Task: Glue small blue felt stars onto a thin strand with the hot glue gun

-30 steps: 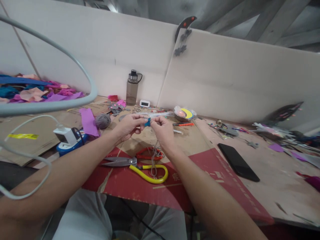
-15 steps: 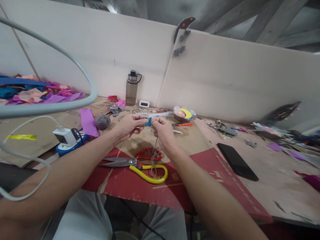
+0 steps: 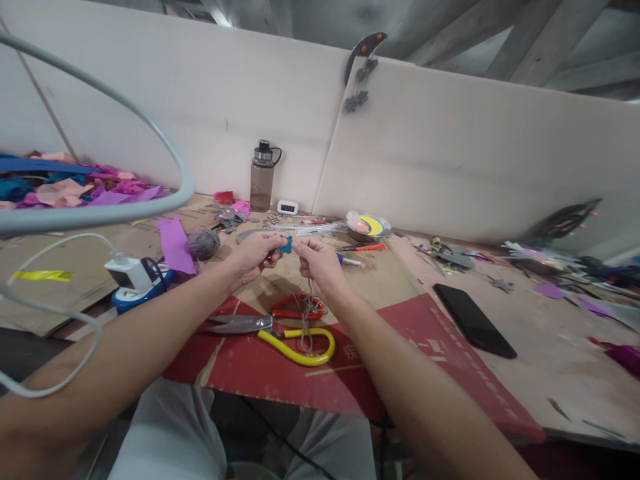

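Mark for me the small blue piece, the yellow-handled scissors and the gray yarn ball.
Small blue piece [image 3: 287, 246], head view: its visible face.
Yellow-handled scissors [image 3: 261, 323], head view: near the pivot.
Gray yarn ball [image 3: 204, 244], head view: its middle.

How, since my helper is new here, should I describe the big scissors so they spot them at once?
On the workbench, find the cardboard with a red band at its near edge. On that band, nearer the camera than the right hand, lie large scissors, blades pointing left. Their thick yellow handle sets them apart from the red-handled tool just beyond.
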The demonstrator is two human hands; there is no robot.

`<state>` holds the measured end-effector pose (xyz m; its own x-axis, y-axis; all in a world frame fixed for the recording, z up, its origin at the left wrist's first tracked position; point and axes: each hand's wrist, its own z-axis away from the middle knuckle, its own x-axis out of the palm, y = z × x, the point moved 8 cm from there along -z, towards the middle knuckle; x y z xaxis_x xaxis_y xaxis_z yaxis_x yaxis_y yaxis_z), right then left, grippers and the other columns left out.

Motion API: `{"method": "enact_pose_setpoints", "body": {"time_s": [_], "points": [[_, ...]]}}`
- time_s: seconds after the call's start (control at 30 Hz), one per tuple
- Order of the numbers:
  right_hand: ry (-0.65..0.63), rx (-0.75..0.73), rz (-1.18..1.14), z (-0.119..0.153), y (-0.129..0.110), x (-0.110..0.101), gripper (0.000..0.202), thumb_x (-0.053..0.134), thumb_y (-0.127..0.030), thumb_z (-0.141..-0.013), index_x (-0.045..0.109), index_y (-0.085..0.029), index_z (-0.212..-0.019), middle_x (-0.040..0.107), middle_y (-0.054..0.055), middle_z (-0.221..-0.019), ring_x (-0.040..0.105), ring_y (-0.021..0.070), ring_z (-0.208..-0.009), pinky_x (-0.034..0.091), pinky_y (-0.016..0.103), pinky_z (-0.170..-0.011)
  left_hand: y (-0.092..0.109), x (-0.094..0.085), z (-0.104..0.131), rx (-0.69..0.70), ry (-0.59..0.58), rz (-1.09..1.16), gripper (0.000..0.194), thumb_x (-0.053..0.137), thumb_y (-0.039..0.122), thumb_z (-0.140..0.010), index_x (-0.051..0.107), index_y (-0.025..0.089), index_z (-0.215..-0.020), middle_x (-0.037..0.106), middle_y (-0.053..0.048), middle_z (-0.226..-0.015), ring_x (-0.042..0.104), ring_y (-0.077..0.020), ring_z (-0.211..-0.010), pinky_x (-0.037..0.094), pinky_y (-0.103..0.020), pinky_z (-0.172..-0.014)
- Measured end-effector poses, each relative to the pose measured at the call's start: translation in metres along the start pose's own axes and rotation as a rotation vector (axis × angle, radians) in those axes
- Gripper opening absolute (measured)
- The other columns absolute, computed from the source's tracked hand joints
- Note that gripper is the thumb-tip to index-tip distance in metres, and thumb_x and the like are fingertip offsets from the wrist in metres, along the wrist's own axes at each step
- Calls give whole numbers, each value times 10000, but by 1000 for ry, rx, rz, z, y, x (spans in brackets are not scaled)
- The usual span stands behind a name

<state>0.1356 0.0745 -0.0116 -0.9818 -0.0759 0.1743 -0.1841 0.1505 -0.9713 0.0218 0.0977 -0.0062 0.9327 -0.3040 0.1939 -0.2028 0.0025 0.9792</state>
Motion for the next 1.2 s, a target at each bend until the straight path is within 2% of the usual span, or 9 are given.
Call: {"method": "enact_pose_setpoints", "body": {"time_s": [0.23, 0.4, 0.63, 0.77, 0.83, 0.9, 1.03, 1.1, 1.2], "points": [[40, -5, 17, 0, -3, -3, 227, 662, -358, -623, 504, -198, -646, 321, -115, -471, 223, 37, -406, 126, 214, -411, -1, 5, 2, -50, -82, 13, 130, 672, 166, -680, 556, 120, -645, 468, 22, -502, 371, -32, -382, 221, -129, -334], [-58, 46, -125, 0, 0, 1, 328, 730, -406, -586, 516, -195, -717, 292, -131, -498, 180, 27, -422, 116, 207, -425, 0, 1, -2, -53, -84, 155, 169, 757, 105, -645, 593, 95, -684, 486, 21, -568, 405, -17, -428, 260, -96, -344], [-105, 50, -138, 0, 0, -1, 350, 753, -415, -594, 518, -192, -726, 299, -126, -511, 194, 30, -441, 129, 201, -446, -2, -4, -2, -100, -37, 189, 104, 681, 85, -710, 590, 89, -660, 501, 2, -565, 391, -20, -415, 251, -98, -328], [-94, 39, -80, -2, 4, -5, 295, 712, -416, -631, 567, -184, -742, 387, -95, -552, 249, 44, -464, 203, 205, -460, 1, -5, 0, -103, 8, 203, 124, 634, 71, -711, 555, 105, -621, 480, 11, -536, 389, -26, -406, 253, -104, -327], [-88, 14, 48, -5, 5, -9, 254, 633, -427, -709, 605, -182, -769, 448, -64, -586, 323, 68, -487, 275, 222, -488, 3, -9, -2, -73, 33, 220, 140, 650, 76, -697, 540, 113, -620, 480, 17, -544, 406, -30, -415, 261, -108, -330], [-59, -94, 324, -8, -6, -16, 245, 519, -396, -809, 628, -180, -770, 528, -17, -640, 435, 106, -563, 357, 251, -567, 5, -17, -6, -16, 72, 237, 154, 679, 92, -689, 536, 117, -638, 489, 22, -567, 424, -30, -431, 265, -108, -335], [168, -412, 1032, -4, -50, -38, 328, 389, -328, -921, 630, -168, -765, 648, 104, -841, 554, 196, -834, 398, 335, -796, 10, -38, -11, 82, 214, 218, 200, 727, 123, -684, 529, 124, -653, 456, 51, -548, 419, -22, -435, 280, -108, -356], [310, -372, 1220, -3, -58, -62, 349, 384, -367, -935, 641, -155, -831, 659, 159, -910, 577, 242, -891, 398, 372, -807, 12, -44, -10, 114, 264, 182, 217, 747, 138, -670, 530, 130, -667, 456, 60, -546, 416, -23, -430, 275, -114, -358], [342, -88, 1311, -11, -30, -98, 328, 587, -465, -820, 631, -169, -688, 638, 172, -729, 609, 312, -844, 411, 410, -747, 15, -46, -8, 161, 281, 124, 225, 770, 172, -645, 554, 131, -697, 474, 61, -551, 411, -22, -420, 254, -125, -358]]}}
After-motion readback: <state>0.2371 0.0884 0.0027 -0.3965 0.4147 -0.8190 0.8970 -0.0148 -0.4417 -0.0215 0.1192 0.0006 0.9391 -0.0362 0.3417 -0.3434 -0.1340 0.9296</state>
